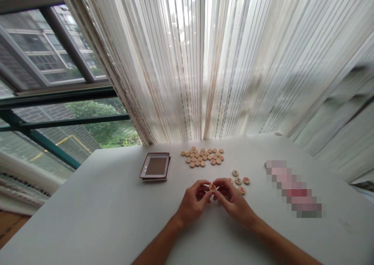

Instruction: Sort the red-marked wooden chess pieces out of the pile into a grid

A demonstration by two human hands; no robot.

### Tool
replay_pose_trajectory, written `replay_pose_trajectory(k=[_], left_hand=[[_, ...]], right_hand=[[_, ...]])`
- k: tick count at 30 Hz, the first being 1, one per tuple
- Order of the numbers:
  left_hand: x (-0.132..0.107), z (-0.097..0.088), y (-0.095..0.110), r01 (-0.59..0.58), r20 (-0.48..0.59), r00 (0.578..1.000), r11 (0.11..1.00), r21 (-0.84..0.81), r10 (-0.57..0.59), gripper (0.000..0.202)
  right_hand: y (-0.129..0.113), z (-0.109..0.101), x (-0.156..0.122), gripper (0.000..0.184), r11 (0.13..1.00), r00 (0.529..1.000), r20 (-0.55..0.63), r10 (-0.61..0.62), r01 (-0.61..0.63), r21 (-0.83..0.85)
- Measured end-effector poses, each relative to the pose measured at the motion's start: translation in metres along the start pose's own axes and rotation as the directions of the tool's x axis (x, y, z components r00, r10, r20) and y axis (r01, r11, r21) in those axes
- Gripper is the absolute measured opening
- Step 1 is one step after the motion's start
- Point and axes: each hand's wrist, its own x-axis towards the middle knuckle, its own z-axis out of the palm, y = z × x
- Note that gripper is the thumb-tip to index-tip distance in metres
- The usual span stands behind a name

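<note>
2 hands (pixel 192 203) on 1 disc (pixel 212 188), 5 lettered discs (pixel 238 181) nearby

Two bare hands (pixel 191 204) (pixel 236 203) are holding one round, pale wooden disc (pixel 212 188); five loose, lettered discs (pixel 238 181) are lying nearby, over twenty clustered discs (pixel 205 157) are sitting beyond, and one square, brown-edged tray (pixel 157 166) is resting.

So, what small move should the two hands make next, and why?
Perhaps set the red-marked piece down beside the face-up group: the left hand and right hand hold it between them, and that group lies by the right hand with characters showing.
</note>
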Motion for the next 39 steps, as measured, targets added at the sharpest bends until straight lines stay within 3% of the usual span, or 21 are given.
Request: replay_pose_trajectory(k=[11,21,39], left_hand=[[0.0001,-0.0003,0.0001,0.005,-0.038,0.999,0.999,0.052,-0.003,0.036],[0.0012,-0.0012,-0.0049,0.016,-0.053,0.999,0.999,0.051,-0.013,0.032],[0.0025,-0.0011,-0.0076,0.044,-0.077,0.996,0.999,0.010,-0.043,0.031]], right_hand=[[-0.0023,0.0005,-0.0006,0.029,1.000,1.000,-0.011,0.013,-0.013,-0.028],[-0.0020,0.0013,0.0003,0.024,1.000,0.999,0.033,-0.001,0.001,-0.005],[0.0011,0.0013,-0.0011,0.017,0.986,0.995,0.081,-0.059,0.070,-0.153]])
